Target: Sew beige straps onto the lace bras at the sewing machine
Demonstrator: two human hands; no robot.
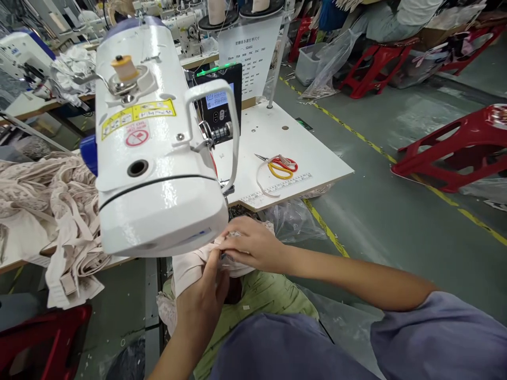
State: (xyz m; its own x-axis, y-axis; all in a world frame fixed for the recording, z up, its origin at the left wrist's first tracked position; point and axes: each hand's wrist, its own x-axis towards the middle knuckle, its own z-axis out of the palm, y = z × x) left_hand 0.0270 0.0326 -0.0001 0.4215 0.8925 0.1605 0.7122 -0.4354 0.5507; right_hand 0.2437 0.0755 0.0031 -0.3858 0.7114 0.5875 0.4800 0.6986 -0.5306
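Observation:
Below the head of a white sewing machine [162,211], both hands are closed on a pale pink fabric piece [189,270]. My left hand [204,293] pinches it from the near side, thumb pointing up. My right hand [253,245] grips it from the right, fingers bent toward the left thumb. The fingertips of the two hands nearly meet. Part of the fabric hangs over my lap. The machine head hides the needle area, and the fabric's full shape does not show.
Scissors [282,168] with red and yellow handles lie on the white tabletop [317,153] beside a thin strip. Pink fabric pieces [75,211] are heaped at left. A control panel [217,103] stands behind the machine. Red stools [455,142] stand right; a person sits at the back.

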